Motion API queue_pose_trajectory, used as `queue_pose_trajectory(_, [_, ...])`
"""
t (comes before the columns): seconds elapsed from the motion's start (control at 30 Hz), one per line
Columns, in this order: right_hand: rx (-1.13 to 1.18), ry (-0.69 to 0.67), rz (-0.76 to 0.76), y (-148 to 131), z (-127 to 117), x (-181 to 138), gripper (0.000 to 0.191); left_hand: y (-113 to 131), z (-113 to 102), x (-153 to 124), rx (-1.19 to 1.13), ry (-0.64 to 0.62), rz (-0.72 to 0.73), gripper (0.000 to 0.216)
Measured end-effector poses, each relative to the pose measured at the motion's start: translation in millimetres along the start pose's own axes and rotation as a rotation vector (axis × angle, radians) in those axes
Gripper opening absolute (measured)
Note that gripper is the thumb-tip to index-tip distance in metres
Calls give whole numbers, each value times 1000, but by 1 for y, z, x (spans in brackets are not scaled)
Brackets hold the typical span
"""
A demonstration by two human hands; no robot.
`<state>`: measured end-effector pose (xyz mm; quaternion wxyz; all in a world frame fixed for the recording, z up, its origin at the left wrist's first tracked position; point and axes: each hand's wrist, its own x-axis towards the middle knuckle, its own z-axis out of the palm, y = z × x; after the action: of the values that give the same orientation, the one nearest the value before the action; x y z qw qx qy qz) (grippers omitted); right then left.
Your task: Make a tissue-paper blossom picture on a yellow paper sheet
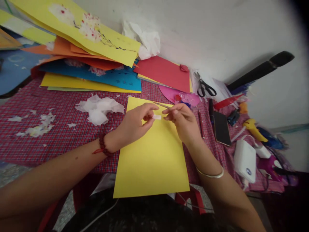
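Observation:
My left hand (140,120) pinches a small white paper piece (157,117) between thumb and fingers, above the upper part of a yellow sheet (152,161). Just to the right, my right hand (182,119) grips a thin pointed stick (161,104), its tip aimed left over my left fingertips. Whether the stick is a brush or another tool is too small to tell. Both hands are close together but apart. A crumpled white tissue (96,109) lies on the checked cloth (79,141), left of the yellow sheet.
Torn white scraps (42,125) lie at the left. Behind them are stacked coloured sheets, topped by a flower-painted yellow sheet (96,24). A red sheet (166,72), black-handled scissors (205,88), a dark phone-like slab (221,128) and a white power bank (245,159) are further right.

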<state>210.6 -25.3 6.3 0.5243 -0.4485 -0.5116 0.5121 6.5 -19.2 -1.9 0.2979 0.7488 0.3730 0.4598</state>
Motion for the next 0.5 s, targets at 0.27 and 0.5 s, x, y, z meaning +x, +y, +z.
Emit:
queue_pose_trajectory(0.27, [-88,-47,46,-3,18,-16,28,0,7,-8,22,-31,43,21])
queue_pose_trajectory(0.5, [-49,-5,-7,0,16,-13,24,3,10,2,-416,-102,-367,20])
